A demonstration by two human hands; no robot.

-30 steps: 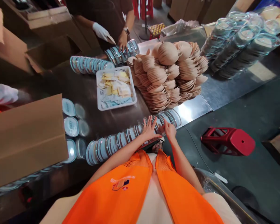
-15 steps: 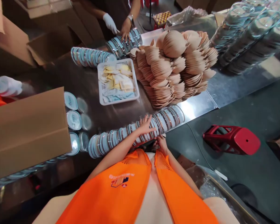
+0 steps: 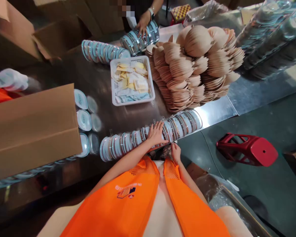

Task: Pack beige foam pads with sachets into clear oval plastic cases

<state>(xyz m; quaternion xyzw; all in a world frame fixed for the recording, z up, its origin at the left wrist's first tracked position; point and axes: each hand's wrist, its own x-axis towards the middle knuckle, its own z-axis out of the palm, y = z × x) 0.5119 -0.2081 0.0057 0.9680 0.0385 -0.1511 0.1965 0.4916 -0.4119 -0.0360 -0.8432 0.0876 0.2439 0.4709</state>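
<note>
A long row of round clear-rimmed lids with pale blue faces (image 3: 123, 144) lies on its side along the table's near edge. My left hand (image 3: 156, 134) rests on top of the row past its middle, fingers laid over the rims and thumb apart. Just off the near edge, my right hand (image 3: 176, 153) is closed, its fingertips close to the underside of the row. A small pale bit shows at those fingertips, too small to name.
Beyond the row stand a white basket of sachets (image 3: 133, 101) and stacked bundles of wooden spoons (image 3: 180, 69). A carton (image 3: 34, 128) is at left beside several lidded cups (image 3: 84, 120). Across the table, a person's hand (image 3: 144, 24) touches another lid row. A red stool (image 3: 249, 149) lies right.
My left hand has settled flatter onto the row of lids. My right hand has shifted slightly right along the edge. The whole view has swung a little, moving the table things rightward.
</note>
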